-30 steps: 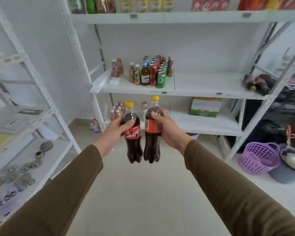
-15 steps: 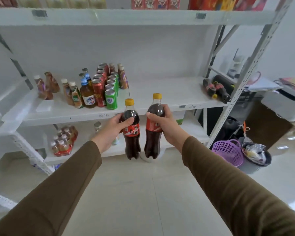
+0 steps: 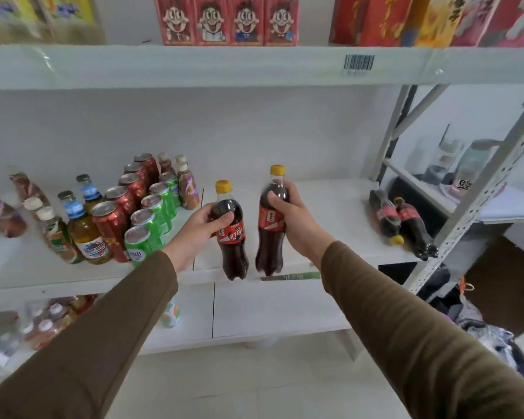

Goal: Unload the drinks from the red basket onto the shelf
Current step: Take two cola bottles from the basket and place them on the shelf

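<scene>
I hold two cola bottles with yellow caps and red labels, upright, at the front edge of the white middle shelf (image 3: 330,207). My left hand (image 3: 198,226) grips the left cola bottle (image 3: 232,240) around its upper body. My right hand (image 3: 294,219) grips the right cola bottle (image 3: 270,234), which is a little higher. Both bottle bases hang just in front of the shelf lip, not resting on it. The red basket is not in view.
Red cans (image 3: 111,225), green cans (image 3: 147,225) and glass bottles (image 3: 85,234) crowd the shelf's left part. Two cola bottles (image 3: 403,225) lie on their sides at its right end beside a metal upright (image 3: 481,189). Cartons (image 3: 227,19) stand on the shelf above.
I have stepped closer to the shelf and both bottles have risen from the lower shelf's level to the middle shelf's front edge. The right bottle now sits higher than the left.
</scene>
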Motion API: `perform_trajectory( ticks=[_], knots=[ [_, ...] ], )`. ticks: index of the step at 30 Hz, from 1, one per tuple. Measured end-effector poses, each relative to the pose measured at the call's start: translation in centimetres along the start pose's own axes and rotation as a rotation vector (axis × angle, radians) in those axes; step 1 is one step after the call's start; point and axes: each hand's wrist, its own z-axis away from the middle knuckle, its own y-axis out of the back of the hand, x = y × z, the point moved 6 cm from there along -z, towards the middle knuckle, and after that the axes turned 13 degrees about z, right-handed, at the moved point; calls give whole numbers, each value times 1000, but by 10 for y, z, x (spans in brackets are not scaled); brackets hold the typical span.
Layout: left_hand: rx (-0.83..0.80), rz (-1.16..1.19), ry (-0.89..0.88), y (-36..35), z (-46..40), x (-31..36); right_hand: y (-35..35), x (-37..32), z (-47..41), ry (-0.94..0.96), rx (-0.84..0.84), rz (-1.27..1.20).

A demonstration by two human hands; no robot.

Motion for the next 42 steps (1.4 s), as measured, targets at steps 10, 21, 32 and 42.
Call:
perform_trajectory(
  ticks=[10, 21, 32, 42],
  knots=[
    [17, -11, -30, 38, -142, 1, 8, 5, -147, 13, 41, 155],
    [-9, -68, -6, 70, -252, 1, 0, 19, -257, -11, 116, 385],
    [-21, -254, -11, 73, -302, 14, -1, 32, -314, 16, 97, 446],
    [-6, -242, 18, 79, -316, 15, -7, 37, -334, 14, 101, 487]
  ],
)
